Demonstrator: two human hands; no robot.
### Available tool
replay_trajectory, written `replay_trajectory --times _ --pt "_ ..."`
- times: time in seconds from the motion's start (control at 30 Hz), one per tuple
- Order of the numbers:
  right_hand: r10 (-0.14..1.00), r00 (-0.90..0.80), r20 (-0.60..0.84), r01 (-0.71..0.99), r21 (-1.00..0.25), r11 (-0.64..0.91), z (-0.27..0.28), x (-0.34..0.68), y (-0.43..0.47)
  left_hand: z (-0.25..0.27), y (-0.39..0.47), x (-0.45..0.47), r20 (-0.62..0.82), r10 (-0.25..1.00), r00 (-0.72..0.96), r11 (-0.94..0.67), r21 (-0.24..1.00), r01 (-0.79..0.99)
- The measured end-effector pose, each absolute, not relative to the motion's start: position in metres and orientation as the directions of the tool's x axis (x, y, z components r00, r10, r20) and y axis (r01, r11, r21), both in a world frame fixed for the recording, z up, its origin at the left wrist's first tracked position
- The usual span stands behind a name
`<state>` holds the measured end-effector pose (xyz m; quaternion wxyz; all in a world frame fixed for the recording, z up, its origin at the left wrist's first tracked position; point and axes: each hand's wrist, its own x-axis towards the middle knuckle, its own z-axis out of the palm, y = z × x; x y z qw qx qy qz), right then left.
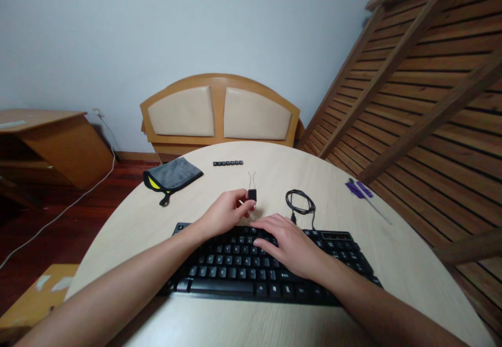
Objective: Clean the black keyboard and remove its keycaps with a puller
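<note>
My left hand (229, 212) is closed on a keycap puller (252, 195), a small black handle with two thin wires pointing away from me. It is held upright just beyond the top edge of a black keyboard (223, 287). My right hand (284, 240) lies over the upper middle keys, with the index finger and thumb apart and no object visible between them. Both forearms cross the keyboard and hide part of its keys. Farther back, several black keycaps (228, 163) stand in a short row on the table.
The pale round table (251, 323) bears a grey cloth with yellow lining (174, 175) at left. A coiled black cable (300, 201) sits behind the keyboard. Purple pieces (357, 189) and a thin rod (376, 210) lie at right. A headboard (219, 109) stands beyond.
</note>
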<state>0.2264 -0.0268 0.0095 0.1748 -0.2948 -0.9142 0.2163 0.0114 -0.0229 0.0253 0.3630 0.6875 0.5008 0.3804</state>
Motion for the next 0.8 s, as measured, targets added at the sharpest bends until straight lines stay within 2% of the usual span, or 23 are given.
replay_trajectory --times 0.1,0.2,0.3,0.47,0.57,0.8 --pt "0.617 -0.773 0.148 0.471 -0.516 0.715 0.02 0.223 -0.024 0.021 -0.021 0.007 0.199 0.961 0.194 -0.26 0.887 0.381" --pt "0.613 -0.789 0.044 0.506 -0.519 0.689 0.033 0.218 -0.016 0.022 -0.023 0.001 0.235 0.961 0.148 -0.274 0.885 0.376" --pt "0.619 -0.785 -0.022 0.544 -0.502 0.672 0.038 0.214 -0.006 0.022 -0.029 -0.003 0.204 0.97 0.134 -0.241 0.888 0.391" --pt "0.571 -0.814 0.101 0.427 -0.563 0.708 0.024 0.217 0.002 0.016 -0.039 -0.004 0.156 0.974 0.166 -0.204 0.924 0.324" --pt "0.587 -0.798 0.133 0.426 -0.565 0.706 0.016 0.219 0.0 0.011 -0.04 -0.002 0.148 0.971 0.188 -0.197 0.941 0.276" --pt "0.603 -0.771 0.203 0.421 -0.548 0.723 0.012 0.215 -0.004 0.015 -0.04 -0.006 0.183 0.959 0.215 -0.255 0.889 0.381"
